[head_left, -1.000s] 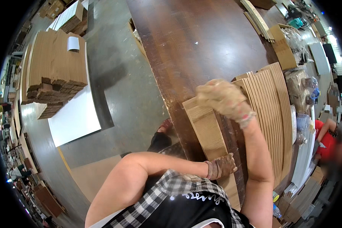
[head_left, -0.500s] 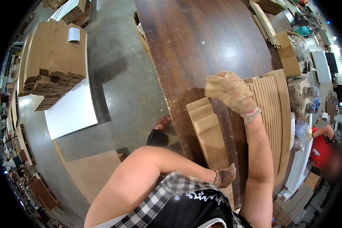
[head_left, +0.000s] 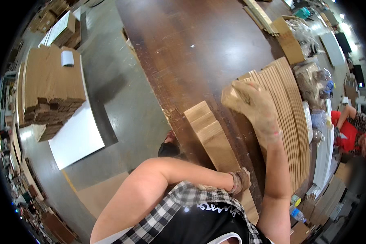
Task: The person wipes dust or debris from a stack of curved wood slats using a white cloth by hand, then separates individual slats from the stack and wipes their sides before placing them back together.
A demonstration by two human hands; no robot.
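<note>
— Fingers of the gloved right hand [head_left: 254, 101] curl over the top of the stack of cardboard sheets [head_left: 286, 118], which stands on edge along the right side of the dark wooden table [head_left: 191, 49].

— And the left hand [head_left: 240, 181]?

— It is gloved too and closed on the near end of a folded cardboard piece [head_left: 211, 136] lying flat beside the stack.

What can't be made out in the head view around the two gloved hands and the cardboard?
- Left hand: fingers hidden, curled at the near end of the flat cardboard piece; grip unclear.
- Right hand: palm side hidden against the upright cardboard stack.
- Stack's near end: hidden behind the right forearm.
- Table: near edge covered by the torso.
</note>
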